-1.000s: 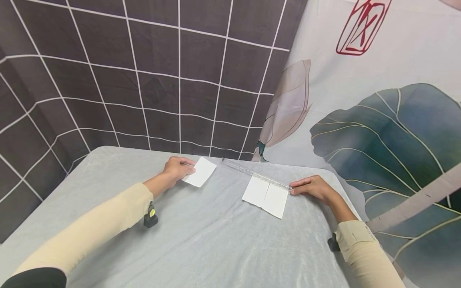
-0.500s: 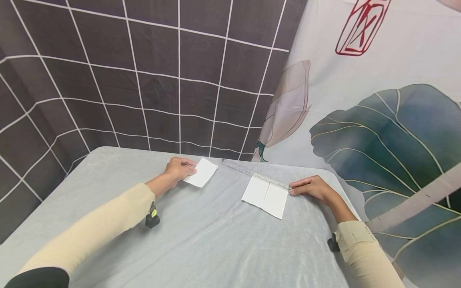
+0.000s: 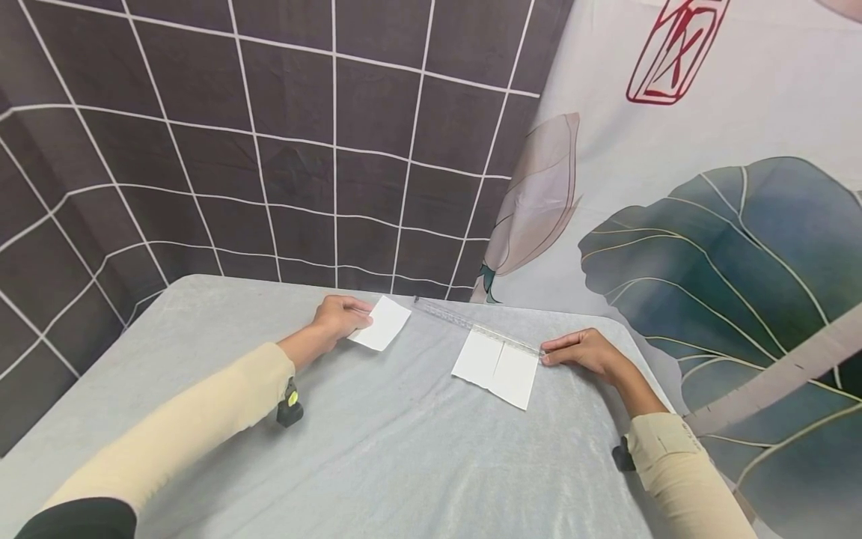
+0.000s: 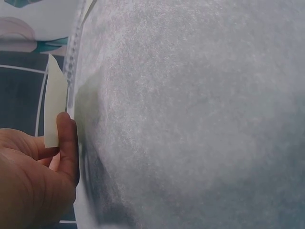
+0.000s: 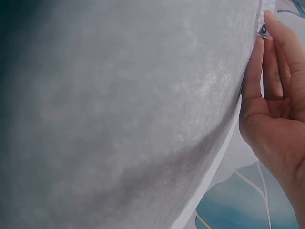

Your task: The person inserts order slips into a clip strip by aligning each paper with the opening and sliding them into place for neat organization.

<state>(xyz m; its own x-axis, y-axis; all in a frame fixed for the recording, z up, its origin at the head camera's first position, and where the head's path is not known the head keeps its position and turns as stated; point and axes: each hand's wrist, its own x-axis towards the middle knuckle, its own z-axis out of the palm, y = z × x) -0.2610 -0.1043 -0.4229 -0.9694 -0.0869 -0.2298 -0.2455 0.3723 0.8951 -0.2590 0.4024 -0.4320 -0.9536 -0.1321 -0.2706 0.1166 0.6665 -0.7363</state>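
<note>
My left hand [image 3: 337, 320] pinches a small white sheet of paper [image 3: 390, 323] by its near-left part, at the far side of the table. In the left wrist view, thumb and fingers grip this paper [image 4: 56, 102] close to its lower end, and it stands raised off the cloth. A clear ruler [image 3: 441, 312] lies slanted on the table. Its right end is pinched by my right hand [image 3: 589, 353]; the right wrist view shows this ruler end [image 5: 262, 28] with its hole at the fingertips. Below the ruler lies white paper [image 3: 510, 378], split partway by a dark line.
A grey cloth covers the table [image 3: 377, 449]. Behind it hangs a dark curtain [image 3: 289, 165] with a white grid. To the right is a light backdrop [image 3: 774, 97] with leaf prints, close beside my right arm.
My left hand has slid slightly to the right with its paper, toward the ruler's left end. The right hand, the ruler and the paper by it stay where they were.
</note>
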